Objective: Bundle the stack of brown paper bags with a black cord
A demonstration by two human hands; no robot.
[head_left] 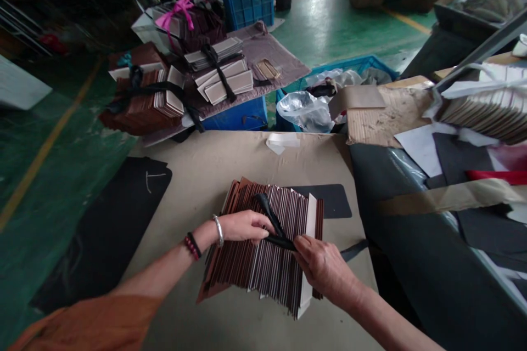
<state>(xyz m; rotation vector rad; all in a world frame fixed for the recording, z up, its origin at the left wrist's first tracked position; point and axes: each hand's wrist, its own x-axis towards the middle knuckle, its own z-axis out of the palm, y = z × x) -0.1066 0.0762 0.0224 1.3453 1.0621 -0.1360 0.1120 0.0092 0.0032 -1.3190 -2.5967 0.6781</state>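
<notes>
A bundle of brown and white-edged flat pieces (pixel 247 269), standing on edge side by side, rests on the table in front of me. Across its top runs a black strap (pixel 269 211), with one tail trailing past the bundle's right side. My left hand (pixel 242 226) pinches the strap over the middle of the bundle. My right hand (pixel 321 263) is closed around the same strap a little to the right, its fingers wrapped over it. Between the two hands the strap looks taut, and a loop of it stands up above them.
Beneath the bundle is a tan-covered table (pixel 185 175), with a black panel (pixel 337 201) partly under the stack. More tied bundles (pixel 144 93) stand on a surface at the back left. Behind the table are a blue crate (pixel 249 3) and a clear plastic bag (pixel 304 109).
</notes>
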